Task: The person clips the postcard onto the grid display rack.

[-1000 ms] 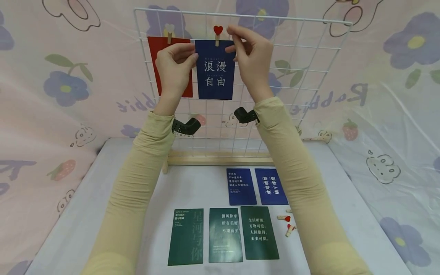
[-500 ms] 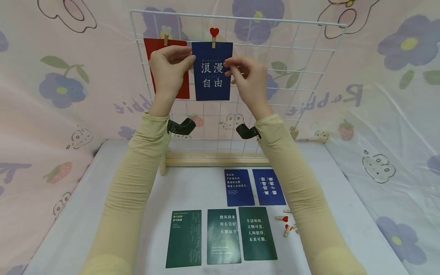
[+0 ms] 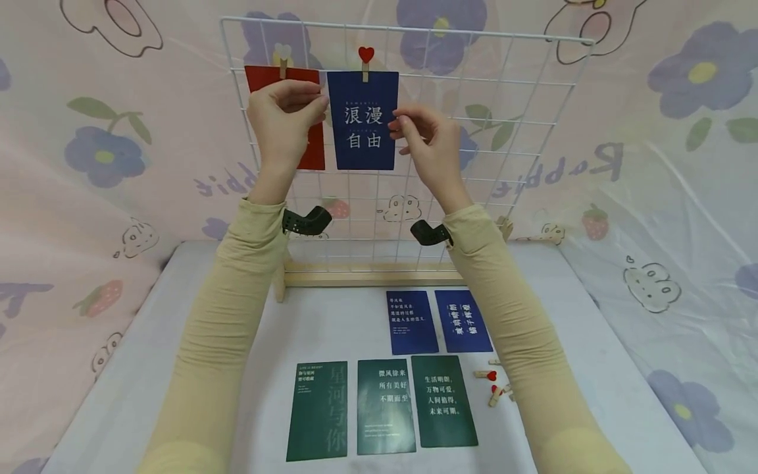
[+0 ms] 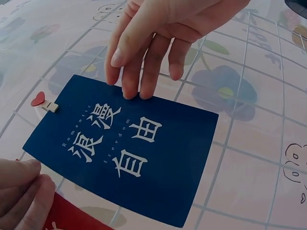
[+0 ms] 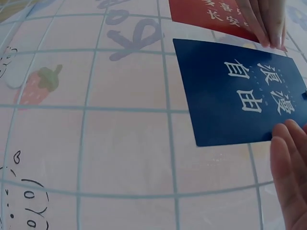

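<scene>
A dark blue card [image 3: 362,157] with white characters hangs upright on the white wire grid [image 3: 503,108], held at its top by a red-heart clothespin [image 3: 366,56]. Fingertips of my right hand [image 3: 437,138] touch the card's right edge; its thumb stands apart from the fingers in the left wrist view. My left hand [image 3: 277,125] is in front of the red card [image 3: 314,153], just left of the blue card's edge, thumb and fingertips close together. A white-heart clothespin [image 3: 283,59] holds the red card, which that hand partly hides.
On the white table lie two blue cards [image 3: 412,339] and three green cards [image 3: 320,421]. Several small heart clothespins [image 3: 485,375] lie beside my right forearm. The grid stands on a wooden base [image 3: 355,279] before a patterned cloth.
My right hand has come down from beside the clothespin to the card's right edge. My left hand has moved slightly left, off the blue card's left edge. The blue card stays clipped.
</scene>
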Available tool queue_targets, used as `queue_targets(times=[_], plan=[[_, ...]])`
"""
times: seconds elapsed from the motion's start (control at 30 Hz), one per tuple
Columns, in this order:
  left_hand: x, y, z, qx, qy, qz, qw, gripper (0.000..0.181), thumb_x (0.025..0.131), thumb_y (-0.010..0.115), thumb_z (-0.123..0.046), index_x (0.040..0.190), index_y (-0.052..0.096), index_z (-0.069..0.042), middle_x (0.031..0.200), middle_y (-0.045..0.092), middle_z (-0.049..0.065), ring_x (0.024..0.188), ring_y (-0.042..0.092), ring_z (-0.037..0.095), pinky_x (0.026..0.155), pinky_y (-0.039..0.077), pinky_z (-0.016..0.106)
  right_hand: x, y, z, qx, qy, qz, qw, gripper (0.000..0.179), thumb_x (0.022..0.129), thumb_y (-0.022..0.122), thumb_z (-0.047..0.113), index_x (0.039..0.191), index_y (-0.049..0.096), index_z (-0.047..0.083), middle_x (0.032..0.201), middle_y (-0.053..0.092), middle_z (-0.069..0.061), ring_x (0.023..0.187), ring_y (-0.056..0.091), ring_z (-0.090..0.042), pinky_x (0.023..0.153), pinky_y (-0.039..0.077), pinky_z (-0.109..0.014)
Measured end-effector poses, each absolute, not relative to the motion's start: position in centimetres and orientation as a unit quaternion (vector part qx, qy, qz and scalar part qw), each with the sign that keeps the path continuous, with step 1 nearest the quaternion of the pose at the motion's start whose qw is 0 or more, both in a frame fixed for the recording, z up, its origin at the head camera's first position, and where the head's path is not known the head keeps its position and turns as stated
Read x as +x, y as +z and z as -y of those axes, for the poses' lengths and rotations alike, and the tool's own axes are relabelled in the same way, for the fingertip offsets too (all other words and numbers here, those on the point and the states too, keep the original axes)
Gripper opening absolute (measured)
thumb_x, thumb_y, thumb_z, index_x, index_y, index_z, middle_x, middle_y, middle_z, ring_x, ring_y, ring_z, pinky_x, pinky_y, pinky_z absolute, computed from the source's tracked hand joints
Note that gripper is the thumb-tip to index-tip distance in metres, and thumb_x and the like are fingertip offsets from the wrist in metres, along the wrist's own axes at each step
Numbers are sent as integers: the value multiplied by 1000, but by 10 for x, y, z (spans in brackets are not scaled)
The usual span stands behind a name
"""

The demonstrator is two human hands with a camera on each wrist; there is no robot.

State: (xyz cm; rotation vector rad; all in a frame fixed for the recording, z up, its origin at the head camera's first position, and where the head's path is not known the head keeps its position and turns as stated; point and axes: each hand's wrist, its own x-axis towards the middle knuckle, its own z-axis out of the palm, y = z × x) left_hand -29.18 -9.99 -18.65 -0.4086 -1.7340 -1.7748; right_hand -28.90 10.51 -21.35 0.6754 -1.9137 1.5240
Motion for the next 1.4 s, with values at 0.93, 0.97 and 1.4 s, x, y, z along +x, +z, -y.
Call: queue_targets(times=[0.93,0.97,1.4], plan=[[-273,-294,92,-210,-586,777,92,34,85,74,-12,116,66,0,106,68,12,95,65,20,87,53,28,-281,-270,-165,262,650,692,171,23,98,54,14,113,68,2,100,69,-15,84,68,-24,66,58,-31],[-272,-298,92,-210,-584,780,80,34,85,74,-12,116,66,-1,107,68,11,96,65,20,86,53,28,-279,-274,-166,260,650,696,162,24,99,54,15,114,67,2,101,69,-15,85,68,-24,67,58,-31],[-256,-353,104,-210,-591,779,-11,39,84,76,-12,120,64,-4,113,66,11,100,65,23,84,54,30,-257,-313,-192,250,649,711,101,29,100,52,18,122,63,2,108,68,-15,90,68,-24,71,58,-33]])
